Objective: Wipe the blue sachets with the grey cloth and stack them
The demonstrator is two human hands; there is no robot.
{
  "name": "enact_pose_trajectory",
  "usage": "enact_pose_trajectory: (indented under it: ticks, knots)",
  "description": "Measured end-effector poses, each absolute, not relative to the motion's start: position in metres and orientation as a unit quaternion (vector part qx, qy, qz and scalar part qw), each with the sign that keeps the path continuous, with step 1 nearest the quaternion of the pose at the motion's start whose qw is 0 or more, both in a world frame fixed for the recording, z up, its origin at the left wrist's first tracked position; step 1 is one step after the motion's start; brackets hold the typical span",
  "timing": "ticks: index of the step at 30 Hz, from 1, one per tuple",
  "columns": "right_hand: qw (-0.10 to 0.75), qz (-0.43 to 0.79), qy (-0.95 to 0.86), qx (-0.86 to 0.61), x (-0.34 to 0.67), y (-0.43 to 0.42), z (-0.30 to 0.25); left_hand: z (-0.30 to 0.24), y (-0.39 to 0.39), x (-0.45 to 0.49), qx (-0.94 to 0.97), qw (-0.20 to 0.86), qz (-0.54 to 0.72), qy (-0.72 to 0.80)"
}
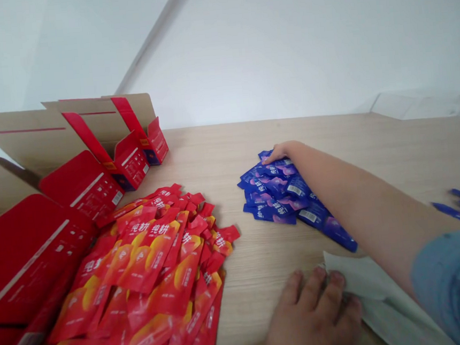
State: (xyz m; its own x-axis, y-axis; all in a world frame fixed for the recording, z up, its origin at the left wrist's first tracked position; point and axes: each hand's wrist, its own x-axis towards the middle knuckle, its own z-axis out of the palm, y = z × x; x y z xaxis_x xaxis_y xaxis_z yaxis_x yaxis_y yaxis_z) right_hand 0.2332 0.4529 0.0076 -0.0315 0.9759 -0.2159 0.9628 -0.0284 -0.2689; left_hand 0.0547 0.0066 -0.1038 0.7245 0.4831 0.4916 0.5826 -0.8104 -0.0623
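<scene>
You're gathering the glossy blue foil sachets (280, 195), right hand (281, 152) cupping their far edge, grasp unclear, left hand (313, 318) flat nearby; scooping needs closed fingers.

Boxes (85, 174) are standing at the surface's (228, 151) left rear, a sachet heap (154, 270) lying before them; a second heap (276, 195) is lying right of it, a sheet (377, 288) before that.

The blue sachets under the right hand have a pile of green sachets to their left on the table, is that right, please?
Not quite: the head view shows that pile is of red sachets, not green. The right hand does rest on the blue sachets, and both piles lie on the wooden table.
</scene>
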Motion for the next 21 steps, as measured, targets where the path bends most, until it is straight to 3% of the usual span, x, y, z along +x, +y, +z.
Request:
enact_pose_trajectory:
  ticks: [4, 10, 16, 21]
  knots:
    - [0.020, 0.261, -0.666, -0.699, 0.235, 0.450, 0.009, -0.093, 0.007, 0.051, -0.940, 0.025, -0.190, -0.282]
    - [0.115, 0.346, -0.635, -0.681, 0.248, 0.424, 0.013, -0.066, 0.010, 0.042, -0.938, -0.184, -0.127, -0.264]
    - [0.254, 0.301, -0.614, -0.684, 0.270, 0.404, 0.028, -0.043, 0.009, 0.042, -0.912, -0.287, -0.104, -0.274]
    - [0.373, 0.231, -0.599, -0.670, 0.300, 0.384, 0.053, -0.030, 0.007, 0.041, -0.902, -0.304, -0.095, -0.292]
